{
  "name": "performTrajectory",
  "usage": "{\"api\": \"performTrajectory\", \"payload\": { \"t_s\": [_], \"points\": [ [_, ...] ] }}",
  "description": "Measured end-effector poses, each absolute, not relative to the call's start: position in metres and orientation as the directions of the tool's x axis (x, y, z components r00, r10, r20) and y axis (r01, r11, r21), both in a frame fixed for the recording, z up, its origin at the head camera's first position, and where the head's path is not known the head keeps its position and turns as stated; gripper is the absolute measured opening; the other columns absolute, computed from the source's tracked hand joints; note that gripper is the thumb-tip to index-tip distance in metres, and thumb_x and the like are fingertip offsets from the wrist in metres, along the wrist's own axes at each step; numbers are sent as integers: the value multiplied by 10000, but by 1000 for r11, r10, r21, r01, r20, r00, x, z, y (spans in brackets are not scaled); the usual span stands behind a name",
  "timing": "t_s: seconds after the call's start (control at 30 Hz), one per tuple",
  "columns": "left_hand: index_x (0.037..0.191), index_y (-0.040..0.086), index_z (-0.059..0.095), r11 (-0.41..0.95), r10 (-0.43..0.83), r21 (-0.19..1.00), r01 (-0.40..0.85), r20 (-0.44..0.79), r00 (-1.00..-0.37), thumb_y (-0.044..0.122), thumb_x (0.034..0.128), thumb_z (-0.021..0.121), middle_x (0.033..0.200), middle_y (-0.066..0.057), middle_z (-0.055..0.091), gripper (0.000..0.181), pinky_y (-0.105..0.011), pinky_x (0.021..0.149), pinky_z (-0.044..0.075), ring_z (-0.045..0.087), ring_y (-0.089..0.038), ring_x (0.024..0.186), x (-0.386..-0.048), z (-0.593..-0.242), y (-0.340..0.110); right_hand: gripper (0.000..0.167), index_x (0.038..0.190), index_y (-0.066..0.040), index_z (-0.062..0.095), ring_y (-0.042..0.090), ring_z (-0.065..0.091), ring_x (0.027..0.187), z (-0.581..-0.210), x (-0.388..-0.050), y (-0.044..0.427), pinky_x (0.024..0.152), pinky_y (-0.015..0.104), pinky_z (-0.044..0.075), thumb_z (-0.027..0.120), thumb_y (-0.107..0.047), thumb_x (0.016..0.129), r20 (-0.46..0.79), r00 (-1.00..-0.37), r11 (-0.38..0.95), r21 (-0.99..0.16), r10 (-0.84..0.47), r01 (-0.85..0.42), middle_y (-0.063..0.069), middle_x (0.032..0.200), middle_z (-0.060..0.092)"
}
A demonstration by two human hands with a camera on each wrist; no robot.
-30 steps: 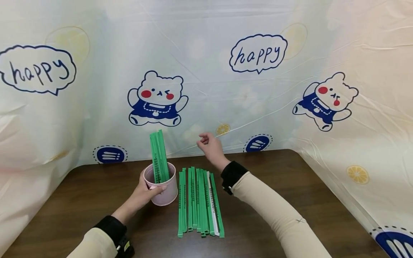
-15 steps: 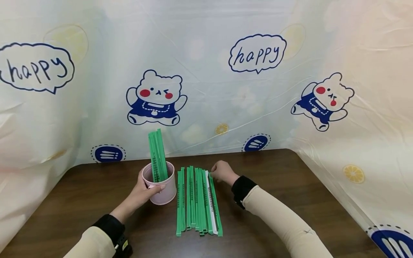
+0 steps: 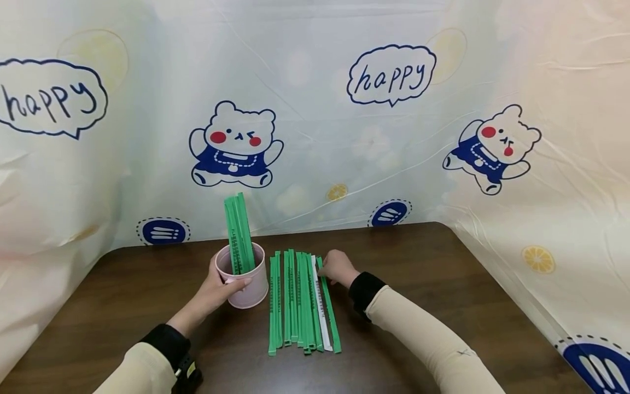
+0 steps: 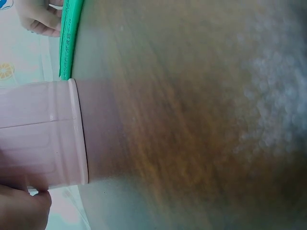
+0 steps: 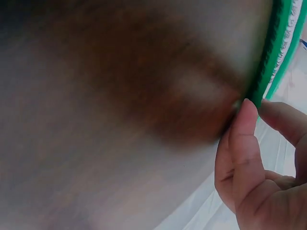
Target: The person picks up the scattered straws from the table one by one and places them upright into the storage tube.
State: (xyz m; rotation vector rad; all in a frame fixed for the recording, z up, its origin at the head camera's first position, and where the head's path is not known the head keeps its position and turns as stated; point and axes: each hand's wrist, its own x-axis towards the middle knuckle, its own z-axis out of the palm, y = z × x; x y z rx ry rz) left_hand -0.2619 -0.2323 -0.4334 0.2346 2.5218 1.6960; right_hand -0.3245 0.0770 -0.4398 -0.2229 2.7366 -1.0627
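Note:
My left hand (image 3: 213, 289) holds a pale pink cup (image 3: 252, 290) upright on the table, its thumb across the near side. Several long green printed strips (image 3: 238, 232), like paper-wrapped sticks, stand in the cup, leaning slightly left. To the cup's right lies a row of similar green strips (image 3: 293, 306) with one white strip (image 3: 322, 309) among them. My right hand (image 3: 340, 267) is at the far end of the rightmost green strip (image 3: 331, 320). In the right wrist view, thumb and forefinger pinch that green strip (image 5: 268, 62) from both sides.
The dark brown wooden table (image 3: 403, 268) ends at a patterned cloth backdrop (image 3: 315, 109) printed with bears. More cloth hangs along the left and right sides. Each wrist wears a black band (image 3: 366, 291).
My right hand has come down from above the back of the table to the rightmost green strip and now pinches its far end. The left hand keeps holding the cup.

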Motion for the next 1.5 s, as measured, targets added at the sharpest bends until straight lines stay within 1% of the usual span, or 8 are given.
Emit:
{"api": "performTrajectory", "payload": {
  "t_s": [0.17, 0.6, 0.87, 0.97, 1.07, 1.17, 1.3, 1.5],
  "points": [
    [1600, 50, -101, 372, 181, 926, 67, -2, -984, 205, 932, 664, 1630, -288, 121, 1027, -711, 1205, 261, 232, -466, 1471, -263, -433, -233, 602, 466, -184, 286, 137, 479, 430, -438, -324, 73, 533, 218, 440, 642, 18, 908, -109, -974, 722, -688, -198, -70, -59, 437, 258],
    [1598, 42, -79, 350, 188, 934, 77, 10, -982, 190, 922, 679, 1620, -293, 132, 1026, -704, 1211, 256, 232, -464, 1472, -260, -434, -231, 621, 516, -199, 255, 136, 399, 412, -439, -327, 74, 542, 244, 448, 668, -13, 941, -165, -976, 692, -721, -142, 22, -63, 490, 190],
    [1595, 42, -80, 364, 193, 929, 72, 1, -981, 206, 927, 684, 1623, -287, 131, 1028, -700, 1211, 262, 241, -464, 1470, -261, -436, -230, 553, 552, -186, 311, 134, 427, 450, -432, -331, 76, 593, 308, 553, 661, -15, 945, -147, -986, 642, -765, -84, 59, -58, 502, 259],
    [1596, 47, -88, 363, 191, 929, 67, -4, -982, 207, 929, 682, 1626, -283, 126, 1031, -701, 1210, 264, 239, -464, 1471, -261, -436, -231, 382, 639, -120, 449, 160, 512, 515, -425, -334, 75, 637, 352, 593, 652, 0, 940, -107, -992, 612, -790, -63, 47, -5, 607, 431],
    [1596, 54, -101, 360, 192, 931, 62, -9, -981, 212, 930, 679, 1627, -279, 116, 1037, -703, 1203, 274, 239, -463, 1465, -261, -435, -232, 49, 899, 10, 634, 246, 656, 707, -413, -337, 73, 756, 426, 628, 643, -3, 945, -67, -997, 577, -816, -38, 32, 139, 908, 645],
    [1595, 62, -112, 357, 193, 932, 56, -15, -981, 219, 932, 674, 1628, -274, 105, 1041, -705, 1198, 280, 235, -462, 1462, -262, -434, -233, 259, 1204, 71, 644, 311, 693, 897, -397, -340, 71, 822, 440, 617, 627, -17, 961, -23, -999, 554, -833, -23, 7, 240, 1234, 653],
    [1595, 54, -101, 361, 189, 931, 59, -11, -982, 219, 933, 676, 1627, -279, 115, 1034, -701, 1204, 275, 237, -461, 1465, -262, -434, -233, 332, 1295, 57, 619, 366, 677, 944, -369, -345, 70, 767, 344, 561, 597, -48, 981, 56, -998, 553, -832, -13, -54, 250, 1255, 665],
    [1596, 49, -88, 360, 189, 930, 72, 3, -982, 212, 932, 679, 1626, -280, 124, 1028, -700, 1205, 275, 245, -460, 1466, -262, -434, -234, 372, 1351, 37, 587, 321, 668, 995, -315, -353, 69, 737, 272, 559, 581, -68, 994, 214, -976, 477, -861, 26, -176, 230, 1260, 661]
  ]
}}
